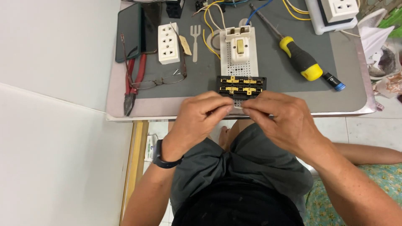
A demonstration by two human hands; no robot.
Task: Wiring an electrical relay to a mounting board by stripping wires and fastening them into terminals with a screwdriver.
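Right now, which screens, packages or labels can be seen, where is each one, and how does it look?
Phone: far left of the grey mat, lying flat, dark rectangle with a green edge, screen off.
Small packet: on the floor under the table edge, beside the left hand's wrist, white with a green label, partly hidden.
Nothing else of this kind shows clearly.

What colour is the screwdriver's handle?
Yellow and black; the screwdriver lies on the grey mat, clearest in the head view.

Left hand (200, 121) and right hand (279, 119) meet fingertip to fingertip, each grip pinched, wrists apart.
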